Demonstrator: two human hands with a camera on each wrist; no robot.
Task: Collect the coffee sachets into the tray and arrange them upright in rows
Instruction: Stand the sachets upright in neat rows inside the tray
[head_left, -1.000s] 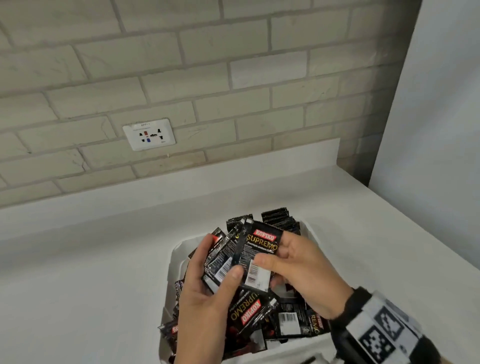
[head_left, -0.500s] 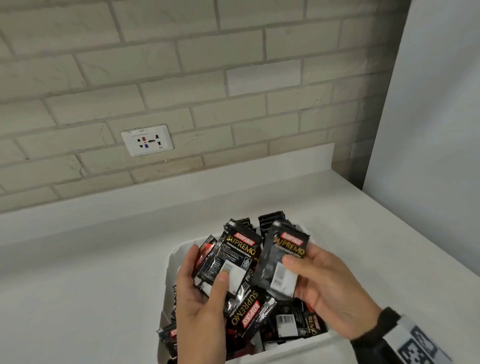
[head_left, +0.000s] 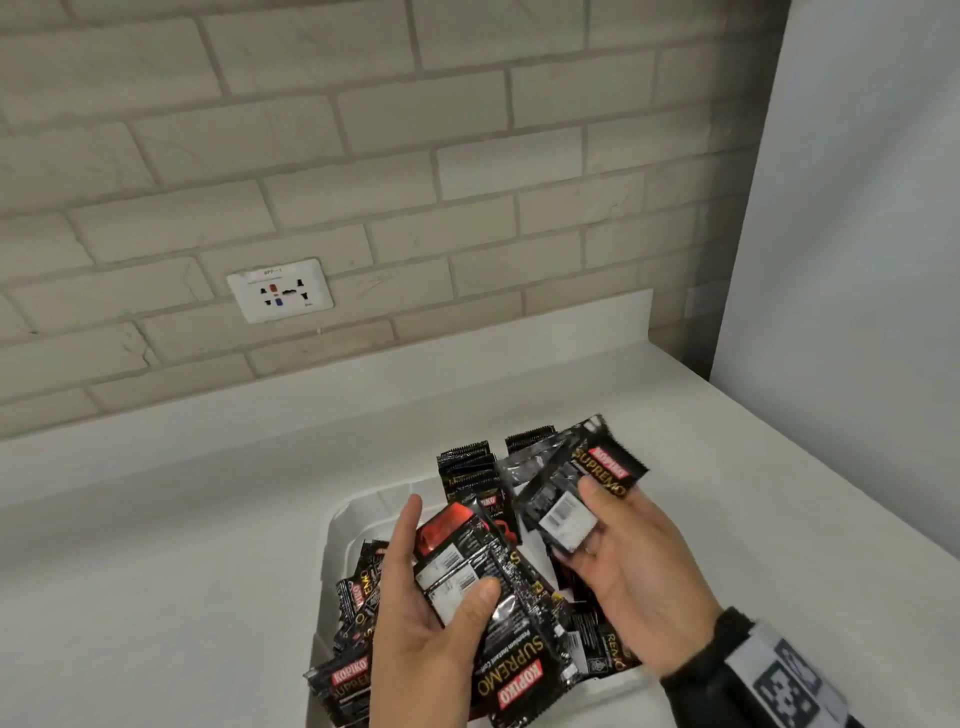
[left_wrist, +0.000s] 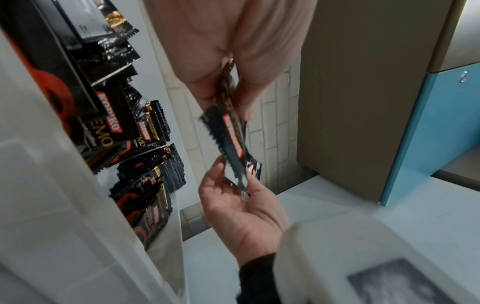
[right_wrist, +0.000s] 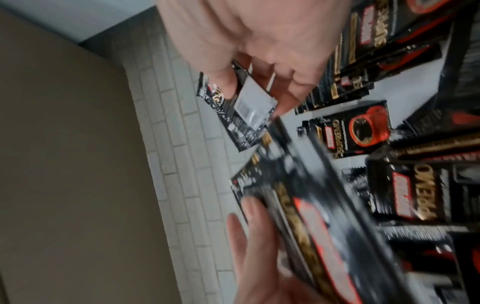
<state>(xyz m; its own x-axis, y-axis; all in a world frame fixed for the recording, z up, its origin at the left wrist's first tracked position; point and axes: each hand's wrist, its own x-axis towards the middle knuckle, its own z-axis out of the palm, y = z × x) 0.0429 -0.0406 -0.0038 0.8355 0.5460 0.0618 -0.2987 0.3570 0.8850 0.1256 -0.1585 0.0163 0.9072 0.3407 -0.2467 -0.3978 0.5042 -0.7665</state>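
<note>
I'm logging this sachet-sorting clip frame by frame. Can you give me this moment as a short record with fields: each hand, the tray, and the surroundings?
left hand: left hand grips a fanned stack of sachets, thumb pressed on top
right hand: right hand pinches a single sachet, lifted above the tray
tray: white tray on the counter; most sachets lie in a loose heap
upright rows: a few standing sachets at the tray's far end
surroundings: brick wall with a wall socket
</note>
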